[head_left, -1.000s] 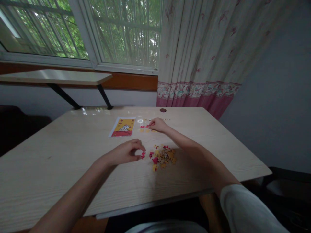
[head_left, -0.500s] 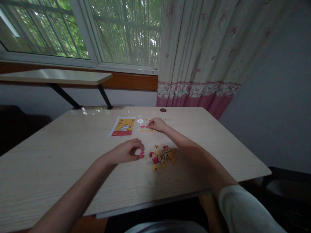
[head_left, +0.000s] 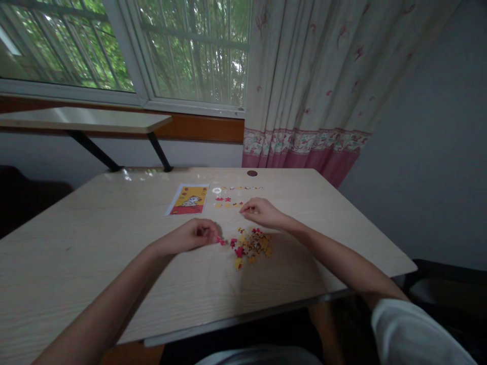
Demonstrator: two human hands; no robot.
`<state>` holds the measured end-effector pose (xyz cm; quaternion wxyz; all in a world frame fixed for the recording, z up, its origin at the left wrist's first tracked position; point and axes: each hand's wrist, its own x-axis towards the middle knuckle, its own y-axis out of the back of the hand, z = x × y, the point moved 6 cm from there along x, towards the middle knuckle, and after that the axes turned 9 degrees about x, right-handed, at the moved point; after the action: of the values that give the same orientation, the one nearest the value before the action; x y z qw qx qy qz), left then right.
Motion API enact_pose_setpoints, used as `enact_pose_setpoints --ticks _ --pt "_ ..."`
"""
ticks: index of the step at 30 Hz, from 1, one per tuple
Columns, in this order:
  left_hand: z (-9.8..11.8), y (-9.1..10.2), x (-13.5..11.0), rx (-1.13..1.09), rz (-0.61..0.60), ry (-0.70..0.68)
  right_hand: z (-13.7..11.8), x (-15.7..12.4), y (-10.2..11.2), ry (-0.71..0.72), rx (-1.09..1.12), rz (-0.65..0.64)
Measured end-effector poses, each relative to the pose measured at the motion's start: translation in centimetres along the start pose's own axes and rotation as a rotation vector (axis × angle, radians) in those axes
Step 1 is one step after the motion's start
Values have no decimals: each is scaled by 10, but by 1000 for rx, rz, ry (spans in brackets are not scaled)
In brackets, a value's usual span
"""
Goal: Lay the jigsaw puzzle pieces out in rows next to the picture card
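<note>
My left hand point(head_left: 196, 234) is closed in a pinch on a red jigsaw piece point(head_left: 219, 240), just left of a loose pile of jigsaw pieces point(head_left: 254, 244) in yellow, red and white. Beyond the pile, my right hand point(head_left: 262, 213) hovers over the table, fingertips drawn together; I see nothing between them. Two red jigsaw pieces point(head_left: 223, 199) lie side by side in a short row. Yellow jigsaw pieces point(head_left: 227, 205) form a row in front of them, its right end near my right fingertips. Another row of small pieces point(head_left: 247, 188) runs behind.
A printed picture point(head_left: 189, 199) of a white cartoon animal on yellow and red lies left of the rows. The pale wooden table point(head_left: 125, 233) has a round brown cable hole point(head_left: 252, 173) at the back. A raised shelf point(head_left: 83, 119) stands at the back left.
My right hand has let go of a red piece in the short row and drawn back to the right and nearer. My left hand still holds its piece, slightly closer to the pile.
</note>
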<state>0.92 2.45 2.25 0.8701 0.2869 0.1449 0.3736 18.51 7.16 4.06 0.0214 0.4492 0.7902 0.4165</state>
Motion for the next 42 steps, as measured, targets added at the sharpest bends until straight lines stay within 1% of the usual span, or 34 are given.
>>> enact_pose_setpoints --ticks 3,5,7,9,12,18,21,23,25,27,30,32,34,38,42 --pt "-1 -1 6 -170 128 69 -20 -20 0 126 -69 33" --pt "-1 -4 10 -249 220 110 -30 -29 -2 179 -141 98" --pt "-1 -10 14 -308 269 147 -37 -35 -5 211 -201 161" --pt "-1 -14 16 -344 284 173 -43 -38 -9 240 -247 180" --pt "-3 -17 16 -368 296 191 -49 -38 -14 274 -292 166" --pt "-8 -17 14 -377 283 221 -51 -39 -15 305 -337 181" --pt "-6 -19 15 -381 269 195 -50 -40 -16 326 -358 179" --pt "-5 -17 16 -368 284 164 -49 -40 -13 339 -372 202" --pt "-5 -14 16 -317 318 137 -46 -40 -5 338 -387 244" --pt "-8 -9 15 -205 353 119 -42 -40 9 315 -399 303" --pt "-11 -4 11 84 366 94 -30 -43 34 265 -395 410" --pt "-8 -2 9 272 359 52 -22 -46 49 240 -394 476" --pt "-2 -2 8 389 343 4 -13 -48 59 216 -401 512" --pt "7 -7 8 458 264 -44 0 -48 63 190 -414 515" --pt "9 -10 9 467 233 -62 1 -48 62 216 -422 513"
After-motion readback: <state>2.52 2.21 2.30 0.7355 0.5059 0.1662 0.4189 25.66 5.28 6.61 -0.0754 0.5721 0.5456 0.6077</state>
